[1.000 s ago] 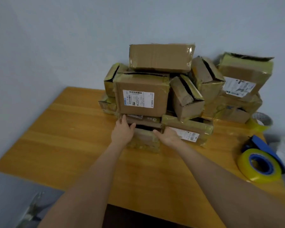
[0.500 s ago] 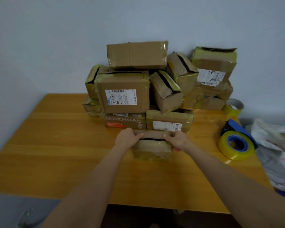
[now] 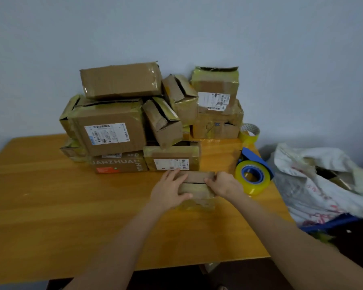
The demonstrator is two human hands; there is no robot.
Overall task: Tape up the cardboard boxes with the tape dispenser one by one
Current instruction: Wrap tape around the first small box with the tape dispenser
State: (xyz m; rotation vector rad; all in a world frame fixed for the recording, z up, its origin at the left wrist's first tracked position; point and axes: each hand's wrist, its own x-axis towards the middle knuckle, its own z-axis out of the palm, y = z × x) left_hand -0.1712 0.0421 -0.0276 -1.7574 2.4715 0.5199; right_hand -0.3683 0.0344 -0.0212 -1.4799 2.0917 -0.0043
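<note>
Cardboard box [image 3: 197, 188], long axis left-to-right, slit seam upward, ends in the grip of left hand [image 3: 168, 190] and right hand [image 3: 225, 185].

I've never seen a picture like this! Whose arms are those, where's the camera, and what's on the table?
There's no machine: those are a person's arms. The camera sits on their head, looking forward and down. On the table stands a pile of cardboard boxes. The left hand and right hand hold one small box by its ends, in front of the pile. To its right lies the tape dispenser with yellow tape, a spare tape roll farther back, and a white bag beyond the table's edge.
</note>
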